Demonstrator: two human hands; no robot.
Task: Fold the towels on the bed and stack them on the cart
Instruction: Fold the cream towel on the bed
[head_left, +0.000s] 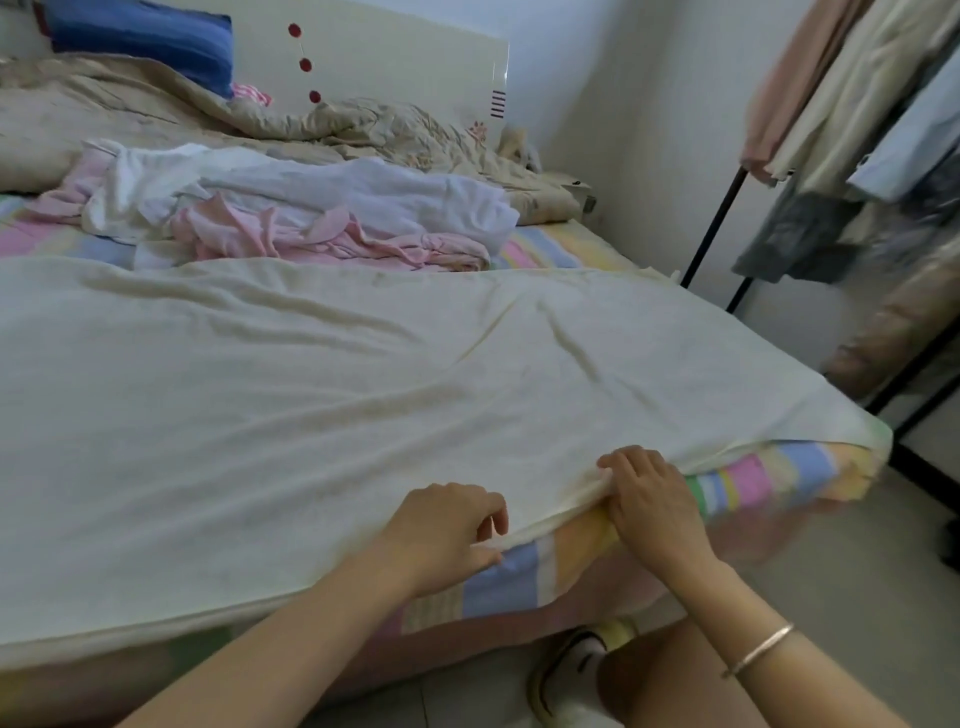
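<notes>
At the near edge of the pastel-striped bed (753, 478), my left hand (447, 535) pinches the hem of the big cream terry towel (363, 405) spread over it. My right hand (654, 499) grips the hem alongside, fingers (621, 462) curled. It looks soft, light and floppy; I'd take the corners. Farther up the bed lie crumpled white and pink towels (311, 218). I can read no writing.

Bed (758, 475) w/ pastel-striped sheet carries a big cream towel (311, 415), spread across the near half, front edge at the bed's edge. Behind it sits a loose heap: white towels (337, 192) w/ pink towels (332, 236) tangled in. Beige quilt (130, 114) is bunched at far end, blue pillow (140, 36) behind it by headboard (389, 57).
</notes>
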